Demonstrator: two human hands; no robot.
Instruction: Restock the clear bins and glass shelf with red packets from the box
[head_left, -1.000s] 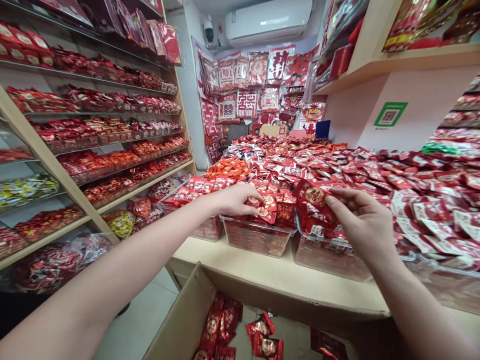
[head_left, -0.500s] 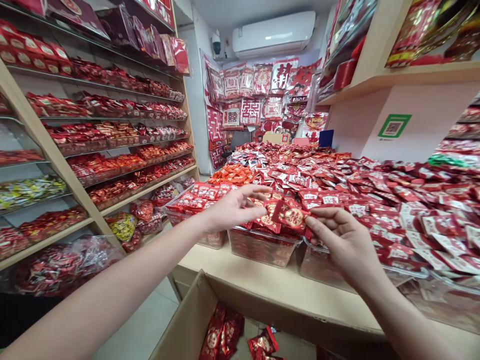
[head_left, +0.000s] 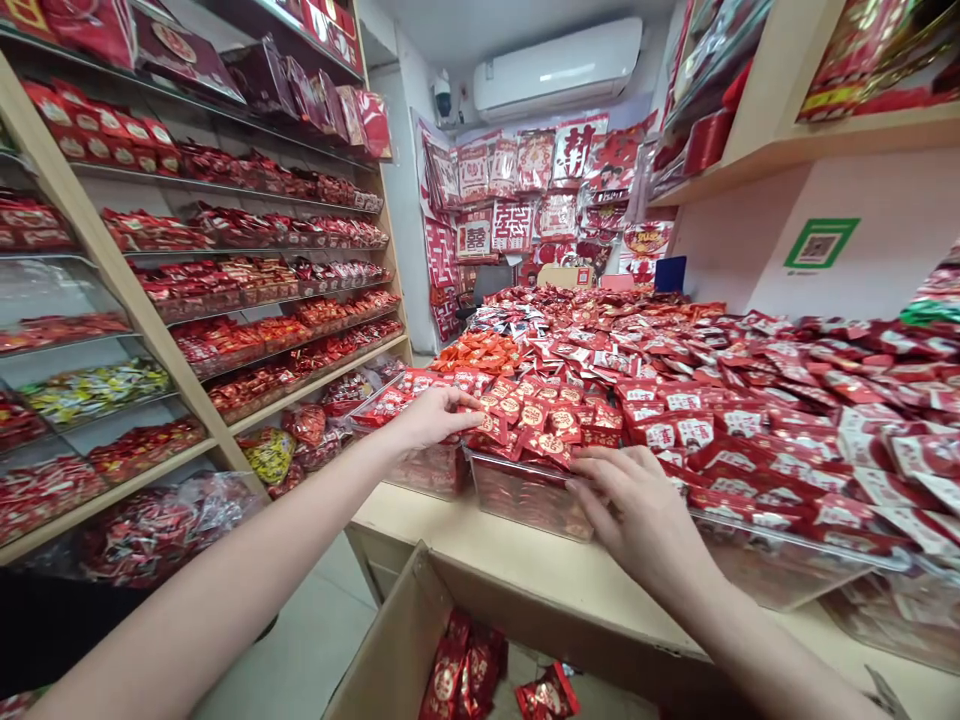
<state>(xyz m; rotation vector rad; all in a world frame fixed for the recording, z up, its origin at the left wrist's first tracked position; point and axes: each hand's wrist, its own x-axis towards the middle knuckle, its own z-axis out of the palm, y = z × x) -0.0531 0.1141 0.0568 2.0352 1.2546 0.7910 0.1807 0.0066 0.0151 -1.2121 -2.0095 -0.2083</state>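
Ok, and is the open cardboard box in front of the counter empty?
No: several red-and-gold packets lie inside the cardboard box.

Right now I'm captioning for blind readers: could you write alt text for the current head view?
A person's left hand is at red, gold-printed packets heaped in a clear bin; the right hand, with no visible packet in it, is by the bin's right front corner. Below, an open cardboard box contains more packets; packed shelves stand at left.
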